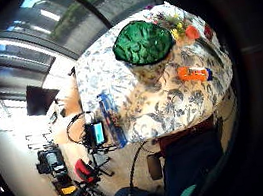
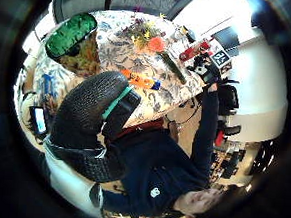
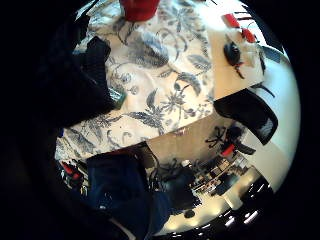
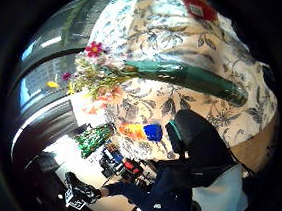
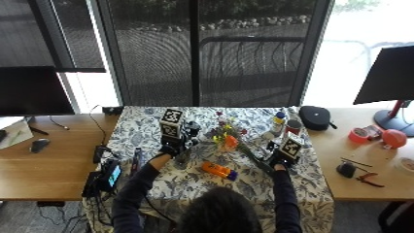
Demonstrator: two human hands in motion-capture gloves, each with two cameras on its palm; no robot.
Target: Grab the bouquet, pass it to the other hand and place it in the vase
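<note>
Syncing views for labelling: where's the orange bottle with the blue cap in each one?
Outside: orange bottle lies on the floral tablecloth, between the forearms.
Left little finger side: on the cloth beside the green vase, at.
Left thumb side: beyond the gloved fingers, at.
Right thumb side: near the bouquet, at.
Right little finger side: not in it.
Shared landmark: the tablecloth.

A floral-clothed table (image 5: pixel 194 187) bears bouquet (image 5: pixel 232 141), orange bottle (image 5: pixel 218 170) and vase (image 1: pixel 144 45).

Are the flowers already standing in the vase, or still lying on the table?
Lying on the table. The bouquet rests flat on the patterned cloth, beside the right hand; the green vase stands apart, holding no flowers.
</note>
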